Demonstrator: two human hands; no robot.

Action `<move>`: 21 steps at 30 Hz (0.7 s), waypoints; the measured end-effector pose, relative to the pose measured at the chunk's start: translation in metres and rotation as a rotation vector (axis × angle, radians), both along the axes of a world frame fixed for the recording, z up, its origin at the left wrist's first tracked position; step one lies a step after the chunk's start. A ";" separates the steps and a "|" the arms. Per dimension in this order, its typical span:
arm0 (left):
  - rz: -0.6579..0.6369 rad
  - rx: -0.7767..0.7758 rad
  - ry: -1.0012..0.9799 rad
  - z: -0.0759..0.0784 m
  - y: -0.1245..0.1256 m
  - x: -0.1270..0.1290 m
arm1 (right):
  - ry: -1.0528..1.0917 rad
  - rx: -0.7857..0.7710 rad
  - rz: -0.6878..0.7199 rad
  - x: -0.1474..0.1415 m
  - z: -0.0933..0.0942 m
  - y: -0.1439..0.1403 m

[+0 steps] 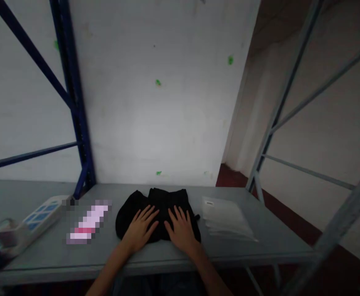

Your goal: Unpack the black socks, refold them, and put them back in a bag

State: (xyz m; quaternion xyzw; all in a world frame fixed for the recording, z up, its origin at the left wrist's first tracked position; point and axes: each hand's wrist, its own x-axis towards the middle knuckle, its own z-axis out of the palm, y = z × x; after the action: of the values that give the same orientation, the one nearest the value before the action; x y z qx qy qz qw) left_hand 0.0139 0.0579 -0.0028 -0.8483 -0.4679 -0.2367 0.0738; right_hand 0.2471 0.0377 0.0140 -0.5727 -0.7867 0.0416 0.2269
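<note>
A black piece of cloth (164, 201) lies flat on the grey table (260, 238), near its front edge. My left hand (141, 228) rests palm down on the cloth's left half, fingers spread. My right hand (181, 228) lies palm down on the right half, fingers also apart. Both hands press flat on the fabric and grip nothing.
A stack of clear plastic bags (226, 218) sits right of the cloth. A blurred pink object (89, 222) lies to the left, and a white power strip (41, 216) with blue switches beyond it. Blue shelf posts (75, 102) stand at back left, grey frame bars (278, 107) at right.
</note>
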 end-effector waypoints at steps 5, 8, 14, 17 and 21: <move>-0.022 -0.027 0.011 0.005 0.006 -0.001 | -0.018 -0.019 0.024 0.002 0.000 0.008; -0.026 -0.019 0.008 0.006 0.002 0.000 | -0.032 0.009 0.002 -0.001 -0.001 0.006; 0.008 0.043 -0.008 0.002 -0.008 -0.001 | -0.035 0.056 -0.032 -0.004 -0.004 -0.003; 0.007 0.056 -0.025 -0.002 -0.008 -0.002 | -0.034 0.059 -0.027 -0.003 -0.005 -0.006; 0.005 0.049 -0.034 -0.002 -0.008 -0.002 | -0.041 0.043 -0.028 -0.003 -0.004 -0.008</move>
State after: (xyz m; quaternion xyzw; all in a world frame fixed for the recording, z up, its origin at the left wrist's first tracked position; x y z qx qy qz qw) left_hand 0.0118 0.0504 -0.0051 -0.8410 -0.4651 -0.2624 0.0870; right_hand 0.2444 0.0302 0.0102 -0.5796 -0.7836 0.0099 0.2234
